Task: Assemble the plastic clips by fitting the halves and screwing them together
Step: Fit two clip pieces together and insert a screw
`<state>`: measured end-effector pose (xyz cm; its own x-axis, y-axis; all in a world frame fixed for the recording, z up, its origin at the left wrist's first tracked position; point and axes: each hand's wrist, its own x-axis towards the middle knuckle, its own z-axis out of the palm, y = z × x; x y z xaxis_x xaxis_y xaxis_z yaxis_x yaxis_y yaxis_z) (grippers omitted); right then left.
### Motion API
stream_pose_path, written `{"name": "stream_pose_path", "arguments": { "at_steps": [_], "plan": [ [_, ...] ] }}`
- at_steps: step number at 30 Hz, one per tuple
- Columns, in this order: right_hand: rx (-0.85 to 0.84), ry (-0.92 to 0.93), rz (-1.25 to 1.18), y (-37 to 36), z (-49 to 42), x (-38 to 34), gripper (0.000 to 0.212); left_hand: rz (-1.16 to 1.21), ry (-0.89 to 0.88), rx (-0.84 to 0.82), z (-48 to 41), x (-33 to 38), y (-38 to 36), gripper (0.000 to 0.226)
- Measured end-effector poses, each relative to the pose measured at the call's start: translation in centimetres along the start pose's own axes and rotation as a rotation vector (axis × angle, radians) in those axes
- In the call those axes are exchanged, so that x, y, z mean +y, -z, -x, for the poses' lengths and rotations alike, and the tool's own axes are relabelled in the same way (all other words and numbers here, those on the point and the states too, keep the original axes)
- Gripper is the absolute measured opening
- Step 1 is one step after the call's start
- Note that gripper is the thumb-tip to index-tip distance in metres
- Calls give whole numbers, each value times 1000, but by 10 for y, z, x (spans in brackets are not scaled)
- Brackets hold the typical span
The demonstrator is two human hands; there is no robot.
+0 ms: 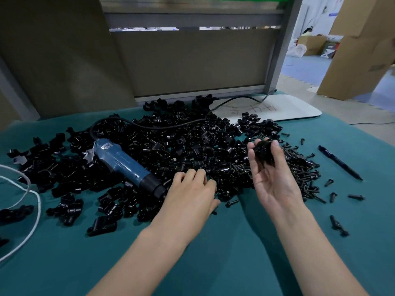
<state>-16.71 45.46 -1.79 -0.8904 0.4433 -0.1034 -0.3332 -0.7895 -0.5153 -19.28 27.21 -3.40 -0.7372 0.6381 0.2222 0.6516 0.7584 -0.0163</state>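
Part-picking step: right hand (pixel 272 174) pinches 1 black clip piece (pixel 263 153), left hand (pixel 192 189) curls into mid-frame clip pile (pixel 192 142), grip unclear; next probably needs a mating half.

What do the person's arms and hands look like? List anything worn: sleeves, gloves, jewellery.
Nothing worn shows. The left hand and the right hand have no gloves, and no ring is visible. The left forearm and the right forearm are uncovered down to the bottom edge of the frame, with no sleeve, watch or wristband in view.
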Motion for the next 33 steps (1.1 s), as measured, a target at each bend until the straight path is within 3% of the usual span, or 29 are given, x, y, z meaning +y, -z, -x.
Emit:
{"name": "stream_pose_path", "arguments": {
  "at_steps": [7, 14, 16, 20, 23, 27, 33],
  "plan": [
    [-69, -1, 77, 1, -3, 5, 25, -17, 116, 45, 4, 15, -7, 14],
    [-180, -28, 222, 0, -2, 14, 34, -19, 52, 53, -1, 0, 6, 21],
    [-212, -39, 261, -1, 0, 18, 36, 185, 94, 105, -5, -8, 21, 18],
    [-259, -44, 379, -4, 3, 26, 30, 846, 254, 217, -10, -26, 43, 6],
    [-329, -33, 488, -5, 8, 34, 22, 1122, 247, 293, -11, -33, 42, 9],
    [-391, -35, 533, -6, 13, 39, 23, 1295, 259, 281, -15, -29, 31, 13],
    [-430, -35, 572, -8, 15, 41, 22, 1331, 284, 304, -15, -27, 25, 14]
  ]
}}
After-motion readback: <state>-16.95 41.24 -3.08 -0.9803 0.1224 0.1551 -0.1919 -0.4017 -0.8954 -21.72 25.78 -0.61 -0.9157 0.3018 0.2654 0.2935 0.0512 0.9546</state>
